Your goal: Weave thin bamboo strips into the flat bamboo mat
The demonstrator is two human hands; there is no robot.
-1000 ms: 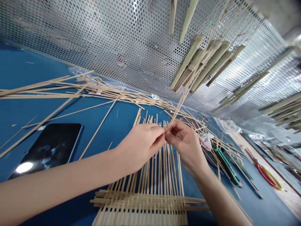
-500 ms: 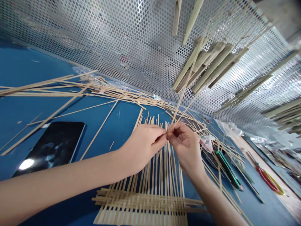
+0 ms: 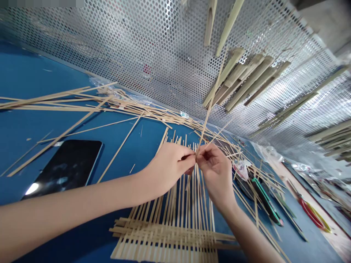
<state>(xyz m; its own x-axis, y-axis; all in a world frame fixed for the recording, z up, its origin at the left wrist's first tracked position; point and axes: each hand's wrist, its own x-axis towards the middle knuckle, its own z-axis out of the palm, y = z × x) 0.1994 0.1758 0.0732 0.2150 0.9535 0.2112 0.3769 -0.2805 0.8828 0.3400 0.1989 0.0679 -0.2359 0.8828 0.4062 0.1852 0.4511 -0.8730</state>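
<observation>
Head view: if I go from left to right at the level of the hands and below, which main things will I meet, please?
Dark phone → left hand → right hand → green-and-black tool → tool with red and yellow handles.

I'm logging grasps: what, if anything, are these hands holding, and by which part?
The left hand and right hand pinch at least one thin bamboo strip low on its visible length; the exact grip is hidden.

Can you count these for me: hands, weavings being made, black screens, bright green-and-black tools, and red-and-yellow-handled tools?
Hands: 2
Weaving: 1
Black screen: 1
Bright green-and-black tool: 1
Red-and-yellow-handled tool: 1
Total: 6
</observation>
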